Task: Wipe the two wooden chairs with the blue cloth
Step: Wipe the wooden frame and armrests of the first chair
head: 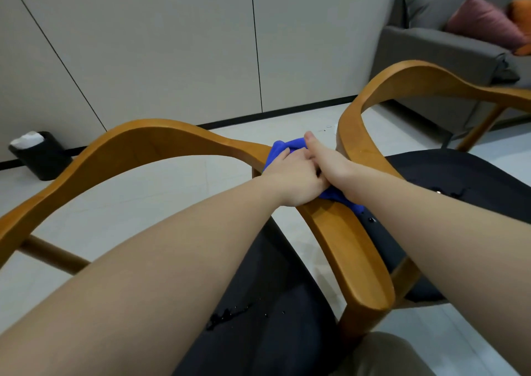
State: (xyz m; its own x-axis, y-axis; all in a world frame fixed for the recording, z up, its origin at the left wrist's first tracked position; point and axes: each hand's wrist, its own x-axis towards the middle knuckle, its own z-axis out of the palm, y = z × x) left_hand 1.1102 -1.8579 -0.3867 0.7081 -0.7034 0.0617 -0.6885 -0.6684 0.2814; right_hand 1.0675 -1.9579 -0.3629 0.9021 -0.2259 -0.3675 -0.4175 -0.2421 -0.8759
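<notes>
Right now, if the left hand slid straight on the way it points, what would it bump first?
The left hand would probably bump the right hand, pressed against it on the cloth. Past that comes the second chair's rail, though depth is unclear.

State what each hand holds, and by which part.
Both the left hand and right hand grip the cloth by its bunched middle, on the armrest.

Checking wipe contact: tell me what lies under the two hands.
The blue cloth lies bunched under the left hand and right hand, on the near chair's armrest. Its middle and the wood beneath are hidden.
</notes>
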